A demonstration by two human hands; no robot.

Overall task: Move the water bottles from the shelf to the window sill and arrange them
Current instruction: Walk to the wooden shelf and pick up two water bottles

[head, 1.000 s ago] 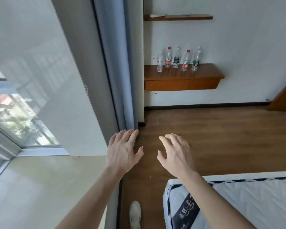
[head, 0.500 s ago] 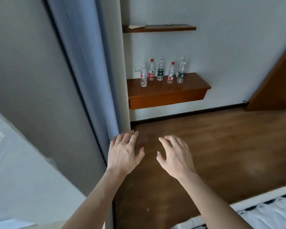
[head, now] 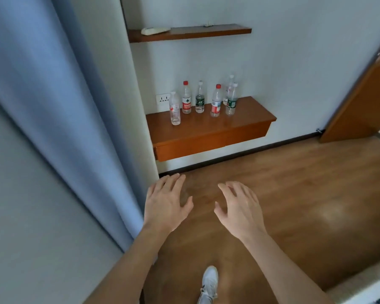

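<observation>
Both hands bare, fingers spread: left hand (head: pixel 166 207), right hand (head: pixel 239 208). Six-ish water bottles (head: pixel 199 99) upright on shelf (head: pixel 208 130), well apart. Prob. light, smooth plastic; take at mid-body w/ label.

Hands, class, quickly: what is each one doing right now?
Left hand: open, fingers spread, holding nothing.
Right hand: open, fingers slightly curled, holding nothing.

Curtain (head: pixel 59 119) — socket (head: pixel 163 99) (wall), door (head: pixel 360 102)
</observation>
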